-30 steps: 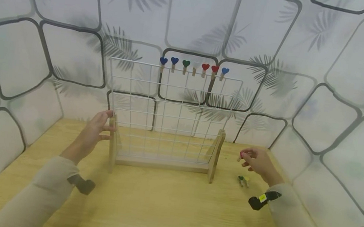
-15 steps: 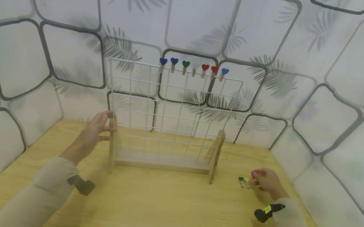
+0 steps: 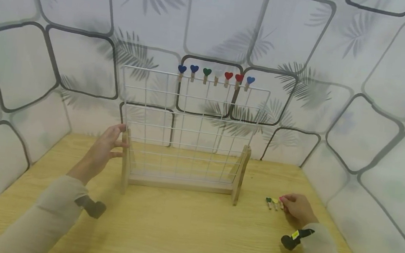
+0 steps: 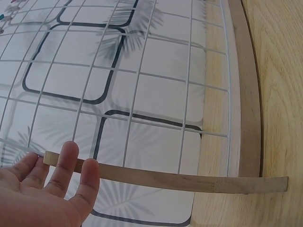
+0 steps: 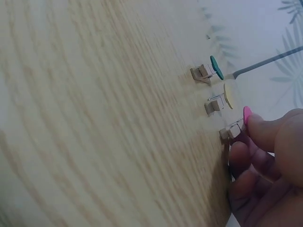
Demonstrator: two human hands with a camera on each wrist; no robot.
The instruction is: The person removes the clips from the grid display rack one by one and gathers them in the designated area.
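My right hand (image 3: 299, 207) pinches the pink heart clothespin (image 5: 246, 114) between thumb and fingers, low at the tabletop. Beside it lie a yellow heart clothespin (image 5: 228, 96) and a green heart clothespin (image 5: 216, 67); the three form a short row. My left hand (image 3: 104, 148) rests against the left wooden upright (image 3: 125, 163) of a white wire grid rack (image 3: 190, 130). In the left wrist view, its loosely extended fingers (image 4: 88, 183) lie across the upright (image 4: 156, 180) near its end.
Several heart clothespins, including a green one (image 3: 207, 73) and a red one (image 3: 228, 76), sit along the grid's top wire. The wooden table (image 3: 174, 232) meets patterned walls (image 3: 397, 176) at the back and sides.
My right hand has moved right and toward me, then slightly down, bringing the pink clothespin from above the table to beside the yellow one. My left hand stays at the upright.
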